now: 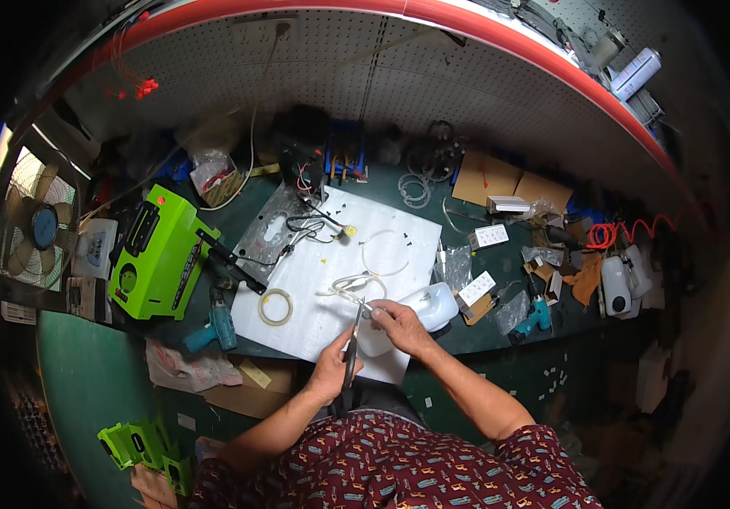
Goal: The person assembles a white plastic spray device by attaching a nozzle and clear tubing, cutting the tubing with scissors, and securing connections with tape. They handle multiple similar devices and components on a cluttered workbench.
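Note:
My left hand is closed round a slim black-handled tool, perhaps pliers, whose narrow tip points away from me. Just right of that tip, the fingers of my right hand are pinched together at the end of a looped white cable. The small piece between those fingertips is mostly hidden. A rounded white plastic appliance lies behind and beside my right hand, partly covered by it. All this sits over a white foam sheet on the green bench.
On the sheet are a tape roll, a black cord with a yellow connector and loose screws. A bright green machine housing and a teal drill stand left. Right are white boxes, another teal drill and a red coiled hose.

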The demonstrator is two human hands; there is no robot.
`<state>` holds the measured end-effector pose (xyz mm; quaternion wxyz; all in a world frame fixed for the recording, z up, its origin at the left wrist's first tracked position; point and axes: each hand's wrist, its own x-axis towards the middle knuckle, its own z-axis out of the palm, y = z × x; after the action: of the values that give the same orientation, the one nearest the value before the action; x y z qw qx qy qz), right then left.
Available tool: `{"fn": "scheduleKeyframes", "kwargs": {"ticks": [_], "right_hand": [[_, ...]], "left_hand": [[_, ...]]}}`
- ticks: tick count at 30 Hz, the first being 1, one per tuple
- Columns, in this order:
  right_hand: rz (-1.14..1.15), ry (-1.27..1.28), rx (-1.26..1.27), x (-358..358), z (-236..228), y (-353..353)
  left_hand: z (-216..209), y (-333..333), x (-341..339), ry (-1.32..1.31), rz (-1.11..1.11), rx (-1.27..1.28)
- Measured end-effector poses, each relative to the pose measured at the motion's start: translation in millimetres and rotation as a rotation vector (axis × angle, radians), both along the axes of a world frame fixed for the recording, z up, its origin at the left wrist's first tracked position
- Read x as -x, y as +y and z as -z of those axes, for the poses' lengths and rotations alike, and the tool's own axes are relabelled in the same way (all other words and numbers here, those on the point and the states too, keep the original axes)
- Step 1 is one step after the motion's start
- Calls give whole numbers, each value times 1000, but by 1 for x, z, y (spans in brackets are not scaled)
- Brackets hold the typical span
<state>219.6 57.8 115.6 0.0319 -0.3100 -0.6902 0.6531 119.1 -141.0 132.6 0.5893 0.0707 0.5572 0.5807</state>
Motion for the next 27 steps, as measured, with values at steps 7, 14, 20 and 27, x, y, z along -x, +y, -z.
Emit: {"fn": "scheduleKeyframes", "kwargs": {"ticks": [7,14,20,27], "right_hand": [[128,-35,-124,1,26,-12],[296,18,57,12,27,-36],[288,-96,272,3,10,-18],[261,-187,195,-23,-3,15]], "left_hand": [[23,10,-19,0,-90,45],[37,31,-5,57,-99,61],[53,-1,0,175,-8,64],[89,-44,46,1069,366,481]]}}
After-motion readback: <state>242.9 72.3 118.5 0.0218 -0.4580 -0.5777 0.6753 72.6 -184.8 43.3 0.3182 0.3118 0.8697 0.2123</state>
